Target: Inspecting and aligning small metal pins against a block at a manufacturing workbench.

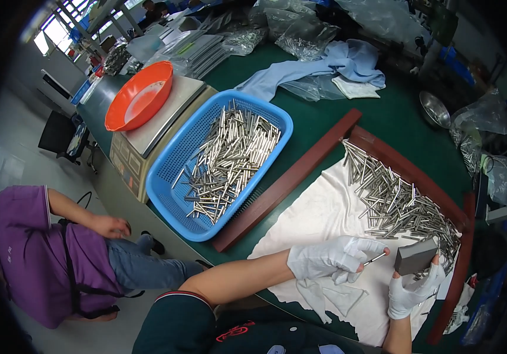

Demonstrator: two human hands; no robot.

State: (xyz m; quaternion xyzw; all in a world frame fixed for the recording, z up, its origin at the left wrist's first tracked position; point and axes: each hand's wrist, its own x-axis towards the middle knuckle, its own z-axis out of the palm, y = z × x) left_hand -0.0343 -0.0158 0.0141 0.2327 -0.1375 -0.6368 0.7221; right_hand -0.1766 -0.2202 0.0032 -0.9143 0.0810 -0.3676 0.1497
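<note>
My left hand [330, 256], in a white glove with bare fingertips, pinches a slim metal pin [375, 258] above the white cloth [300, 219]. Gloved the same way, my right hand [412, 293] grips a dark grey rectangular block [416, 257], held up just right of the pin. The two hands are close together but apart. Beyond them a heap of loose metal pins [383, 189] spreads over the cloth. A crumpled white rag [339, 297] lies below my left hand.
Dark red bars [291, 180] border the cloth. A blue perforated basket [165, 203] of similar pins stands left, beside a scale [174, 97] carrying an orange bowl [141, 97]. Plastic bags [303, 38] and a blue cloth [348, 62] lie behind. A person in purple [41, 253] stands left.
</note>
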